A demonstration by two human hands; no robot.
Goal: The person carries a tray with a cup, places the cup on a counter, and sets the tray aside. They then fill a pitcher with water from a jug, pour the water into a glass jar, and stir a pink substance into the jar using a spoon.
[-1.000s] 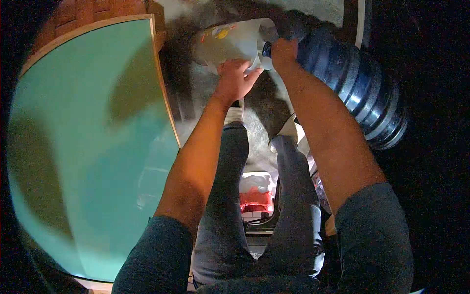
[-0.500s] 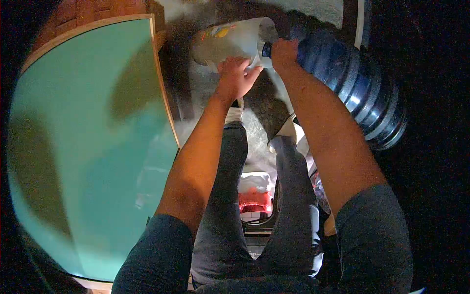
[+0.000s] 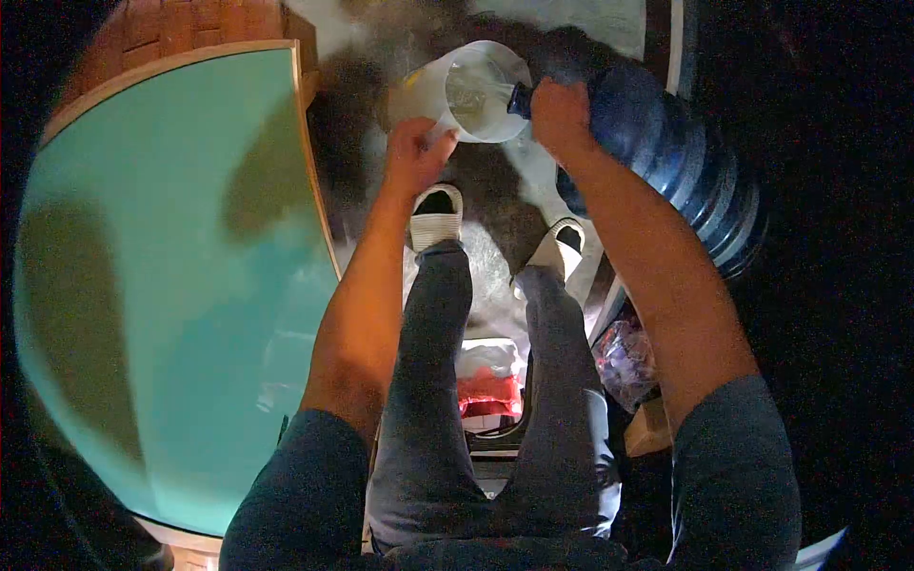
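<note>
My right hand (image 3: 562, 112) is wrapped round the neck of a large ribbed blue water bottle (image 3: 657, 157), which lies tilted with its mouth to the left. Water seems to run from that mouth into a translucent white pitcher (image 3: 428, 90), whose round opening faces up toward me. With closed fingers my left hand (image 3: 419, 152) grips the pitcher at its near left side, by what looks like a handle.
A green table (image 3: 181, 285) with a wooden edge fills the left. White slippers (image 3: 436, 224) are on my feet below the pitcher. Between my legs lies a red and white package (image 3: 489, 392). A clear plastic bag (image 3: 625, 362) and a wooden block (image 3: 648, 428) are at right.
My left hand has moved left and down, from the pitcher's side to a grip at its near edge. The pitcher has turned its opening toward me. The bottle's body has shifted slightly left.
</note>
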